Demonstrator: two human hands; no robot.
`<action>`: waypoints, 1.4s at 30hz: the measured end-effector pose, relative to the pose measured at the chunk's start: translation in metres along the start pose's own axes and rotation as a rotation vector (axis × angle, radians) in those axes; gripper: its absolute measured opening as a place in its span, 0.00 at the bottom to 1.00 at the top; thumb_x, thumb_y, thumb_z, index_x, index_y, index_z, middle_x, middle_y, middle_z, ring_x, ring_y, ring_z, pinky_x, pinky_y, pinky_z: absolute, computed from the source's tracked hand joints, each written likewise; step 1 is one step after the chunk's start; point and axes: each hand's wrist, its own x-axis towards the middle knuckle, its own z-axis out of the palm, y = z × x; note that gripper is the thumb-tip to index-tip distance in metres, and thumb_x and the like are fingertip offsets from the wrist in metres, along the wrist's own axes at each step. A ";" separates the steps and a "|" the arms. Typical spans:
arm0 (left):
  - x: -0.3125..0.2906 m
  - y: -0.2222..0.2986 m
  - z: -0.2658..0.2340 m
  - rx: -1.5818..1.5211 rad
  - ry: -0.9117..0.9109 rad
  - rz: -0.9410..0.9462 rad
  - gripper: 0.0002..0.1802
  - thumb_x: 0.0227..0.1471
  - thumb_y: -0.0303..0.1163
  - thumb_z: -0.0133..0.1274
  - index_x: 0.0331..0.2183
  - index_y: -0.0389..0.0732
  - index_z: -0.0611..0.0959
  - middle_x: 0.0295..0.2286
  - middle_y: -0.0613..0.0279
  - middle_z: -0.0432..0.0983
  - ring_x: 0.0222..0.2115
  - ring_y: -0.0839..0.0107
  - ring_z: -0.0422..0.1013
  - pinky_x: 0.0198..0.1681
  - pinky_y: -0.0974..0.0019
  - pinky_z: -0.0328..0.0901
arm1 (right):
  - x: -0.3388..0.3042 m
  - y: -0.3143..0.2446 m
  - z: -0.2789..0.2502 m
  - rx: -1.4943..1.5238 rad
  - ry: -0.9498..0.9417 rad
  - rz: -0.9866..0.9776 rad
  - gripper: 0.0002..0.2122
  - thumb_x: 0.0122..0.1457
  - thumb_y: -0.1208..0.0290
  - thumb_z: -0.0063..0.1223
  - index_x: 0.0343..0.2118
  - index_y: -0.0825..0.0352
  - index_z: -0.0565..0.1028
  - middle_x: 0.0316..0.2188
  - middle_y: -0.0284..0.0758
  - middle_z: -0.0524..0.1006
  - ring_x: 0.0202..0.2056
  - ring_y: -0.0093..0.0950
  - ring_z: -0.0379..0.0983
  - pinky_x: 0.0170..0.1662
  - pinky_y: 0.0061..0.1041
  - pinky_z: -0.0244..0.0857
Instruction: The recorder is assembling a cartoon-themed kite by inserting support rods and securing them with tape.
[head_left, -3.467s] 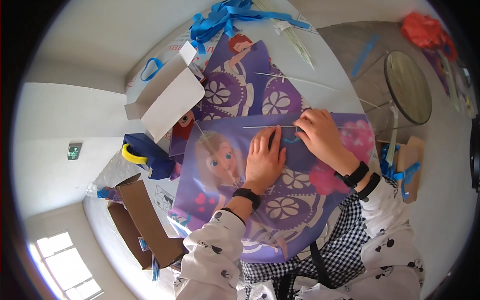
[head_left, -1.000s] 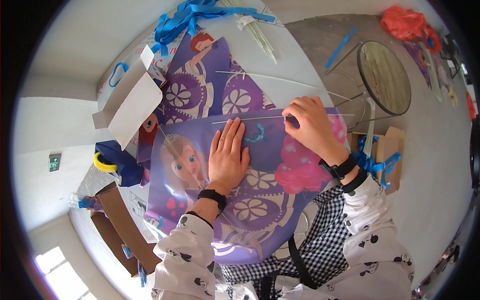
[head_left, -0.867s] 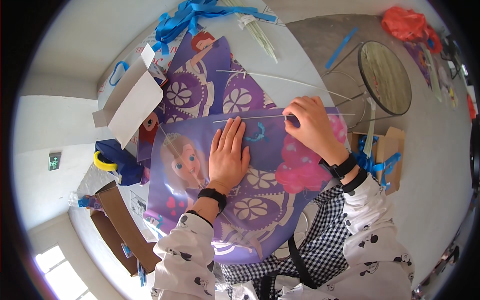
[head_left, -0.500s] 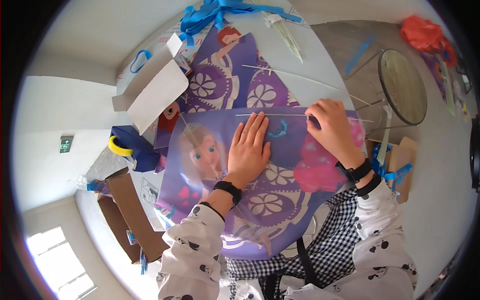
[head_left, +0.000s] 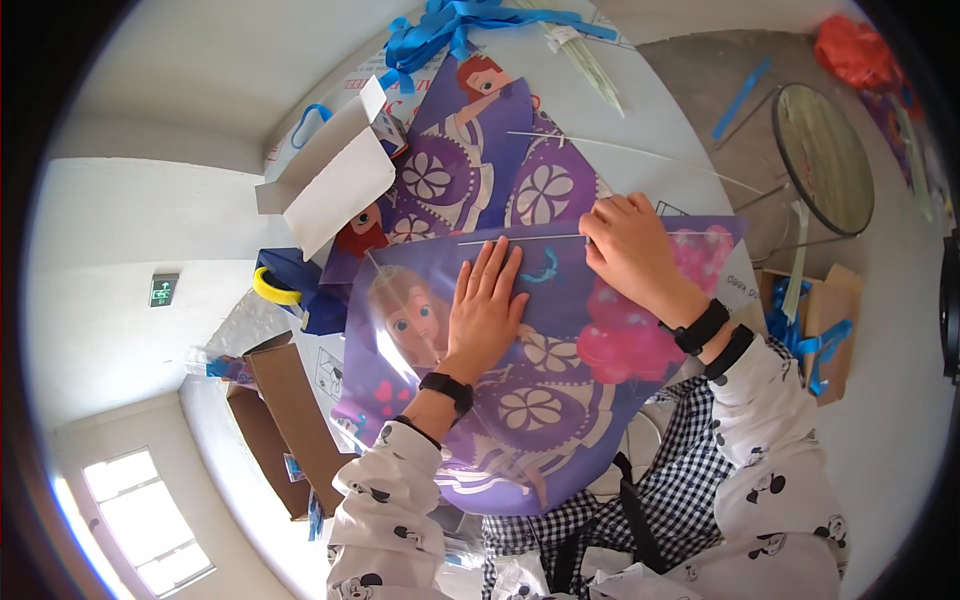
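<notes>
A purple plastic kite sheet (head_left: 560, 440) printed with a cartoon princess and pink balloons lies across the table edge and over my lap. My left hand (head_left: 485, 310) rests flat on it, fingers stretched out, just below a thin white rod (head_left: 540, 238). That rod runs along the sheet's far edge. At the edge, my right hand (head_left: 625, 245) pinches the rod between thumb and fingers; its fingertips are partly hidden. Beyond lie more purple printed sheets (head_left: 500, 130), with another thin white rod (head_left: 640, 156) across them.
An opened white box (head_left: 340, 190) stands at the left, near a dark blue bag with a yellow handle (head_left: 278, 287) and a brown carton (head_left: 300, 420). Blue ribbons (head_left: 440, 35) and a bundle of pale sticks (head_left: 590, 70) lie at the far end. A round stool (head_left: 825, 160) stands right.
My right hand has shifted left along the sheet's edge, and the rod has slid left with it. My left hand stays flat on the sheet. The whole view has swung slightly.
</notes>
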 end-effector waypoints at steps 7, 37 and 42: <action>0.000 0.003 0.007 -0.101 0.090 0.028 0.31 0.56 0.33 0.49 0.59 0.38 0.62 0.61 0.53 0.54 0.63 0.55 0.50 0.65 0.52 0.47 | -0.002 0.002 -0.002 0.013 0.000 -0.007 0.06 0.42 0.77 0.58 0.24 0.63 0.72 0.25 0.31 0.71 0.35 0.29 0.69 0.42 0.29 0.58; 0.000 0.001 0.006 -0.061 0.053 0.033 0.30 0.56 0.32 0.45 0.59 0.38 0.62 0.61 0.57 0.54 0.64 0.60 0.48 0.66 0.53 0.43 | -0.004 0.010 -0.012 0.063 -0.046 0.050 0.07 0.44 0.74 0.61 0.27 0.62 0.74 0.28 0.29 0.73 0.35 0.28 0.70 0.45 0.29 0.58; 0.001 0.003 0.007 -0.034 0.060 0.036 0.31 0.55 0.33 0.46 0.59 0.39 0.62 0.61 0.58 0.55 0.64 0.61 0.49 0.65 0.53 0.44 | -0.005 0.012 -0.012 0.073 -0.025 0.044 0.06 0.43 0.74 0.60 0.25 0.62 0.74 0.26 0.29 0.72 0.34 0.28 0.70 0.44 0.30 0.58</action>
